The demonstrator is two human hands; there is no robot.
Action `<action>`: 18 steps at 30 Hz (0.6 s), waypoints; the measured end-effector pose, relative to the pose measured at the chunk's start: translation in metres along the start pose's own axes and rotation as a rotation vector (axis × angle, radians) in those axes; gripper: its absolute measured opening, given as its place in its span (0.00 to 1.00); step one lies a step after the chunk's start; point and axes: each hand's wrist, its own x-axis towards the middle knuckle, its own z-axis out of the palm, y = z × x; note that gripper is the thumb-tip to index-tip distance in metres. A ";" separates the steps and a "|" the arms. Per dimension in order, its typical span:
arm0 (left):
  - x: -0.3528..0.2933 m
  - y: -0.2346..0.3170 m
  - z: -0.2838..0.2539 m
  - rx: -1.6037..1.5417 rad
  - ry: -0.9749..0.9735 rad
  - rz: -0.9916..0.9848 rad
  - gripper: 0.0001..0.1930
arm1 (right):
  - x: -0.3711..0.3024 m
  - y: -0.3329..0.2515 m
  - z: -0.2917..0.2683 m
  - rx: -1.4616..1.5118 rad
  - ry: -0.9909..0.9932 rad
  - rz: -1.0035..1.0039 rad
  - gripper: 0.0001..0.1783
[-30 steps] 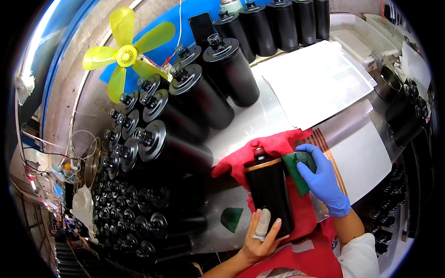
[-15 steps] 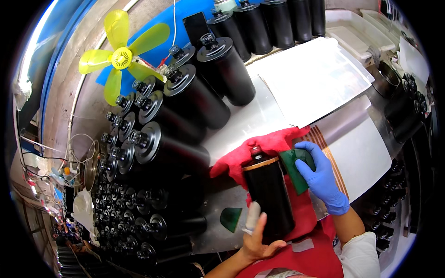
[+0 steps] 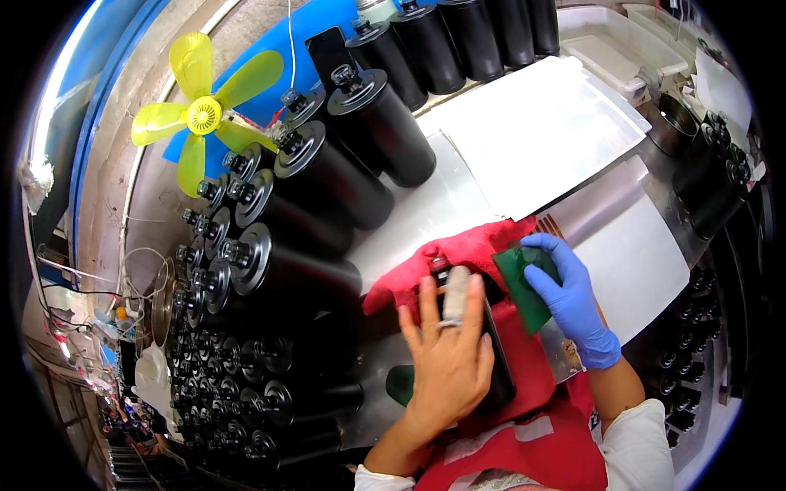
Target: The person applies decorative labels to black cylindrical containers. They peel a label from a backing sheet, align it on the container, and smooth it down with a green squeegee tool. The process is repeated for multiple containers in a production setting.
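Note:
A black glass bottle [image 3: 497,360] with a dark neck lies on a red cloth [image 3: 532,372], its neck pointing away from me. Over its upper part my left hand [image 3: 449,352] is spread with fingers apart, one wrapped in a pale covering; whether it presses on the glass I cannot tell. It hides most of the gold-coloured band below the bottle's neck. Just right of the bottle, my right hand [image 3: 571,303], in a blue glove, pinches a green flat scraper [image 3: 524,286]. Another green piece [image 3: 399,383] lies on the metal table, partly behind my left hand.
Many black bottles [image 3: 307,262] crowd the left side, and more [image 3: 430,53] stand along the back. White sheets [image 3: 532,139] cover the table beyond the cloth. Copper-coloured strips [image 3: 547,226] lie near my glove. A yellow fan [image 3: 203,114] stands back left; a white tray [image 3: 606,18] sits back right.
My left hand has moved up and forward from beside the bottle's lower part to over its upper part, spreading its fingers. The gloved hand keeps the scraper, with little movement.

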 end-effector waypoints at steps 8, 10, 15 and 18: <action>-0.036 0.025 0.007 -0.006 0.030 0.242 0.36 | 0.004 -0.018 -0.007 -0.083 0.025 -0.041 0.17; -0.062 0.024 0.024 0.007 -0.014 0.235 0.31 | 0.002 -0.032 0.013 -0.164 -0.057 -0.090 0.17; -0.089 -0.013 0.066 0.061 0.241 0.295 0.23 | 0.002 -0.025 0.031 -0.269 -0.157 -0.071 0.18; -0.086 -0.011 0.071 -0.108 0.379 0.293 0.30 | 0.000 0.007 0.015 -0.177 0.015 -0.073 0.17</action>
